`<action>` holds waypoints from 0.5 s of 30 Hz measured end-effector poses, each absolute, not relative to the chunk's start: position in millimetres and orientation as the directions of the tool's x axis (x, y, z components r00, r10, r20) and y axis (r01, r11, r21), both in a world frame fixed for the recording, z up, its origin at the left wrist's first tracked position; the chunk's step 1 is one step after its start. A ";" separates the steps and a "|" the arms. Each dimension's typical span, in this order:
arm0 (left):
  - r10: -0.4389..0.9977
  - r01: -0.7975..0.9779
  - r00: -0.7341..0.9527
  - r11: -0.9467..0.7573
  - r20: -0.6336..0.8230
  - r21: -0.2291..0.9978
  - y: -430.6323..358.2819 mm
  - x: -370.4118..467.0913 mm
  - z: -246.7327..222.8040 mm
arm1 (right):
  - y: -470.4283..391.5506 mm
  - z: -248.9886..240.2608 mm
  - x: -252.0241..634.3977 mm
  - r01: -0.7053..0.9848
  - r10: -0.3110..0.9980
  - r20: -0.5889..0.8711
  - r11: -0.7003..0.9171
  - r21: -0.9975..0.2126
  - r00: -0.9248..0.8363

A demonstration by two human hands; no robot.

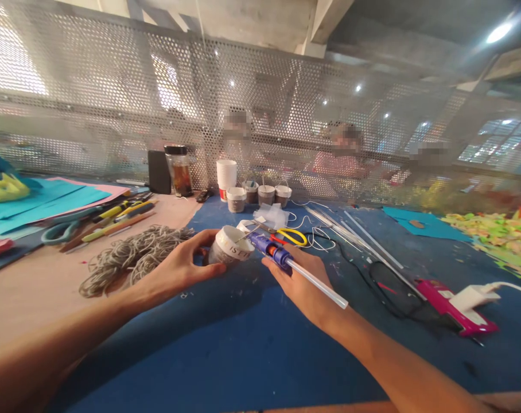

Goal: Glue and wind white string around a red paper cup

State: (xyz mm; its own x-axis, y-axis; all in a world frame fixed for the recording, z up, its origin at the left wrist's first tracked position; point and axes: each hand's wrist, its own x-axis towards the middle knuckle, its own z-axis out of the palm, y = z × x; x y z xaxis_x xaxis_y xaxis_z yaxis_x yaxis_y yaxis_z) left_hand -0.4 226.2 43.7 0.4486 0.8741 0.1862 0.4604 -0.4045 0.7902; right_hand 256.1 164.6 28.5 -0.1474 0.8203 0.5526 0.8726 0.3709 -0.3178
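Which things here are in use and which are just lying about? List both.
In use:
- left hand holding a paper cup
- right hand holding a blue glue gun with its glue stick

Lying about:
- grey cord bundle
- yellow-handled scissors
- pink glue gun
- small pots
- spare glue sticks

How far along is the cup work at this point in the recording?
Looks done: three small cups with wire handles stand at the back beside a fourth. In hand: the left hand holds a paper cup on its side while the right hand points a blue glue gun at its rim. Left: this cup shows no handle, and a stack of white cups stands behind.
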 end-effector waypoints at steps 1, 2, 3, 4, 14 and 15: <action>0.874 0.452 0.449 -0.402 0.187 0.796 226.8 -0.8 43.5 | 164.7 28.0 256.2 0.873 0.817 0.557 0.374 -0.313 -0.150; 0.874 0.443 0.447 -0.399 0.188 0.803 227.5 -1.1 43.1 | 164.9 27.6 256.3 0.872 0.814 0.561 0.377 -0.311 -0.152; 0.876 0.436 0.443 -0.396 0.190 0.808 228.3 -1.5 42.7 | 165.0 27.3 256.4 0.872 0.813 0.561 0.379 -0.311 -0.154; 0.877 0.431 0.440 -0.393 0.191 0.812 229.1 -1.9 42.2 | 165.1 27.1 256.4 0.872 0.814 0.560 0.379 -0.311 -0.155; 0.900 0.432 0.412 -0.328 0.140 0.840 230.9 -4.2 47.4 | 165.2 28.6 256.7 0.888 0.813 0.551 0.379 -0.258 -0.187; 0.903 0.435 0.406 -0.327 0.141 0.839 230.8 -4.3 47.9 | 165.2 28.9 256.7 0.886 0.813 0.551 0.383 -0.261 -0.189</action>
